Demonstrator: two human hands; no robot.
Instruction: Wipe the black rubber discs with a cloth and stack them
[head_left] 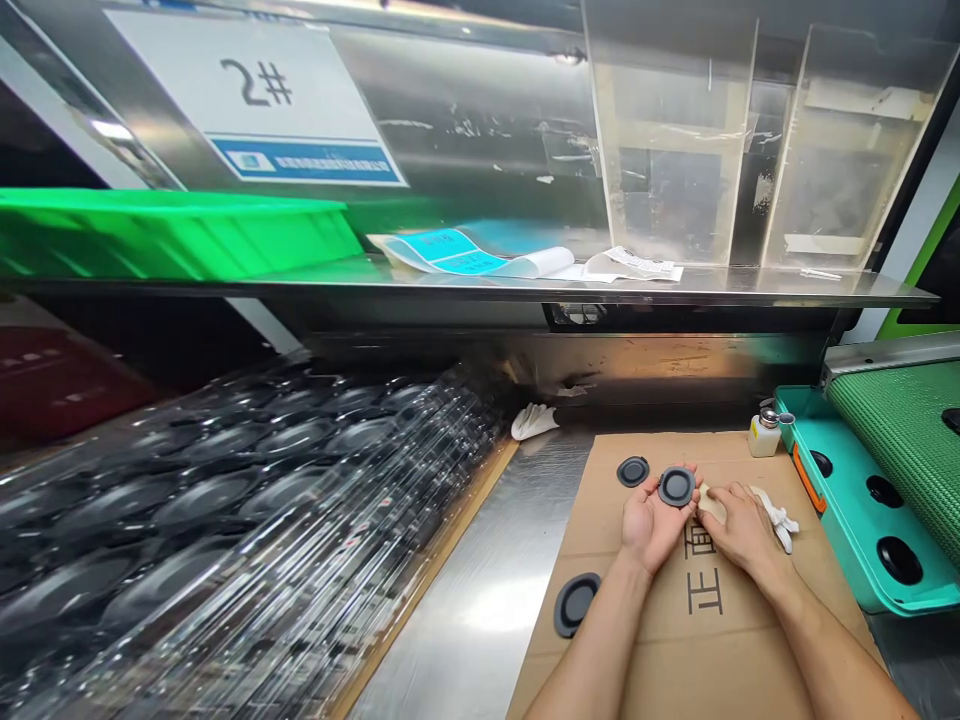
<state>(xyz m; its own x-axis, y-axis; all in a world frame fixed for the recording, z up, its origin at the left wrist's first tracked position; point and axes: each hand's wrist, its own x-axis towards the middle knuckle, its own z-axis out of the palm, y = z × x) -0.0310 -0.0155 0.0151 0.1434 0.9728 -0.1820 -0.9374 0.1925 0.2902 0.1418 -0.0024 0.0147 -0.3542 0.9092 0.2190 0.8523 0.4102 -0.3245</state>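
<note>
To steady the grey disc (676,487) above the cardboard (690,665), we cradle it lightly, face exposed, in the left hand's (649,522) half-curled fingers, while the right hand's (741,528) bent fingers rest by the white cloth (781,522), their hold indiscernible.

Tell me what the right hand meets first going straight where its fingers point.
The right hand would probably meet the left hand first, then the round grey part it holds; depth between them is unclear.

The single head-worn camera looks forward and down from fairly near, over the silver metal worktop (480,585) toward a long steel shelf (780,284), with bare left hand (651,525) and bare right hand (742,528) at near right.
</note>
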